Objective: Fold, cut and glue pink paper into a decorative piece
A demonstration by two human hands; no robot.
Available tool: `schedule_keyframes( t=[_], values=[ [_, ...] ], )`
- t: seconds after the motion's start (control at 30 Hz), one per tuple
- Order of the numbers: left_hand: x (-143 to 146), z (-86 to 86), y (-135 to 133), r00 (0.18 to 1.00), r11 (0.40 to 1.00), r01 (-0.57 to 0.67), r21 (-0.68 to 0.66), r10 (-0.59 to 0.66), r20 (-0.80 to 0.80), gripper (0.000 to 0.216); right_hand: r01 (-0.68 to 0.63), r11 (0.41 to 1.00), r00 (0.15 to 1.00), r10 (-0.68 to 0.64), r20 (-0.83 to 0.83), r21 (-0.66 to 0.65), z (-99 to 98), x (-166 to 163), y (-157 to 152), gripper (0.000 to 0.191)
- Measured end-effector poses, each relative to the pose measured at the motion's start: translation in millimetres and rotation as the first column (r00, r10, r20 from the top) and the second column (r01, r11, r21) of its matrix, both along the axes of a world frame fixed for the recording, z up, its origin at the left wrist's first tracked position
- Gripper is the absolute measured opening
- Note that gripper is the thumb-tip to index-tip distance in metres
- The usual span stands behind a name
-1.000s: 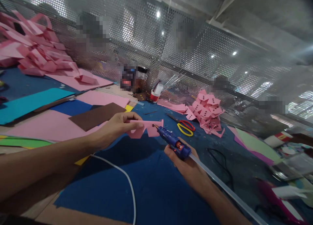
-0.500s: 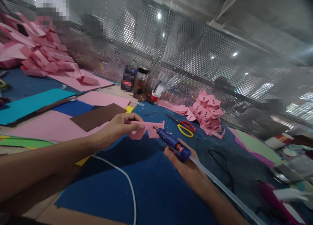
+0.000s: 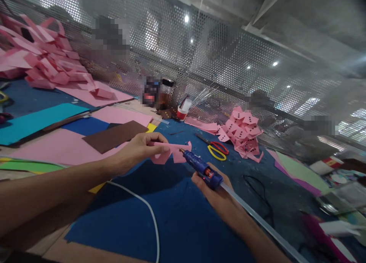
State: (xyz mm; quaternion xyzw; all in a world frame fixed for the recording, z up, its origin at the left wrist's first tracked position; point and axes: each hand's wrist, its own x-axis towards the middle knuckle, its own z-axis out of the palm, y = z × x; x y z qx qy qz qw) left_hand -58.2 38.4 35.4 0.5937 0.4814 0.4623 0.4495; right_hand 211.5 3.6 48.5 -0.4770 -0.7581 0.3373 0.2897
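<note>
Between the thumb and fingers of my left hand [image 3: 140, 148] is a folded pink paper piece [image 3: 160, 158], its far end reaching right with a small upturned tip. My right hand [image 3: 214, 194] is wrapped round a blue hot glue gun [image 3: 200, 167] with a small red light on its side. A long translucent glue stick [image 3: 254, 211] sticks out of the gun's back. The gun's nozzle is at the paper's edge; whether it touches I cannot tell. Both hands are above the dark blue tabletop sheet [image 3: 128, 225].
Scissors [image 3: 217, 150] with red and yellow handles lie beyond the gun, beside a pile of dotted pink pieces [image 3: 241, 131]. A red and white cup [image 3: 182, 113] stands behind. Pink paper strips [image 3: 51, 64] heap at far left. A white cord [image 3: 150, 209] crosses the blue sheet.
The glue gun's nozzle and the pink paper have shifted only very slightly. Both hands keep their hold.
</note>
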Motion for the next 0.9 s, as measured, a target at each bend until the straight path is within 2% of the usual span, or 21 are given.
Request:
schedule_keyframes(
  t=[0.37,0.53,0.73,0.9],
  values=[
    [-0.2,1.4,-1.3,1.000,1.000,0.008,0.010,-0.008,-0.006,0.026,-0.023,1.000,0.999,0.023,-0.032,0.002,-2.8,0.6,0.3,0.028],
    [0.1,0.3,1.1,1.000,1.000,-0.011,-0.010,0.011,0.024,0.025,-0.019,0.999,0.999,0.017,-0.046,-0.036,-5.3,2.2,1.0,0.029],
    [0.7,0.4,1.5,0.997,0.999,-0.024,-0.042,0.026,0.069,0.024,-0.041,0.999,0.998,0.042,-0.042,0.032,-8.2,1.8,3.2,0.029],
    [1.0,1.1,0.7,0.997,0.999,-0.019,-0.036,0.022,0.074,0.026,-0.029,0.999,0.999,0.030,-0.023,0.021,-8.3,1.7,1.9,0.028]
  ],
)
